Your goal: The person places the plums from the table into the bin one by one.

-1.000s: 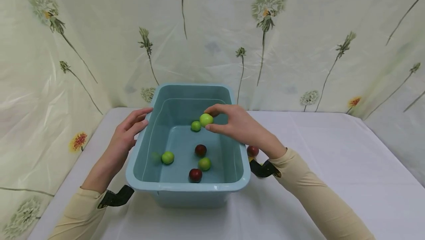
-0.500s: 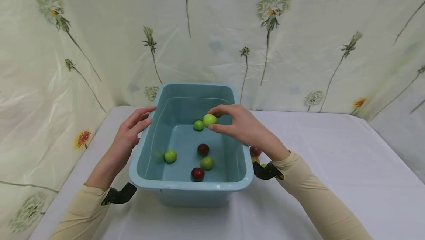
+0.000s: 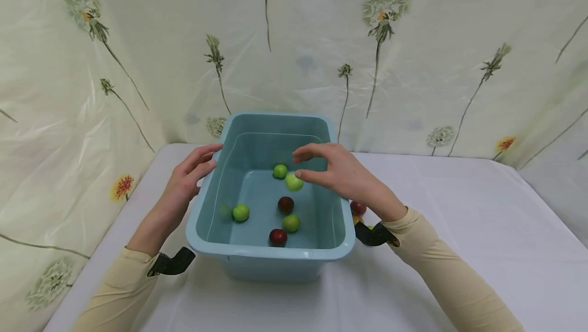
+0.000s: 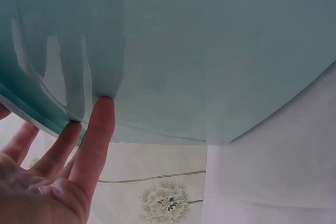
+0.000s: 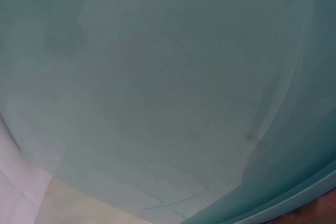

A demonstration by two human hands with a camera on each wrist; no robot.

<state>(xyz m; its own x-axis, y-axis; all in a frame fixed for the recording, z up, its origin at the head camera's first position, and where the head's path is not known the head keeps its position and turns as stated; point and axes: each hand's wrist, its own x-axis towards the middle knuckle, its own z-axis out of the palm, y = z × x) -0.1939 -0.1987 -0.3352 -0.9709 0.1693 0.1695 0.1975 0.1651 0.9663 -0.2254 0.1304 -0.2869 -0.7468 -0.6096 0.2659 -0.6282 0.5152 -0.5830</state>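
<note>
Right hand [image 3: 342, 175] fingers spread over blue tub [image 3: 271, 254], green fruit [image 3: 293, 182] just below; left hand [image 3: 189, 179] fingers straight, pressing tub's left wall.

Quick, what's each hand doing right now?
Left hand: open, fingers touching the tub.
Right hand: open, above a green fruit.

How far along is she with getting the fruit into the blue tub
Done: five fruits lie in the tub. In hand: a green fruit hangs just under the open right hand, apparently released; the left hand touches the tub's side. Left: a red fruit and a few more partly hidden ones on the table beside the tub.
</note>
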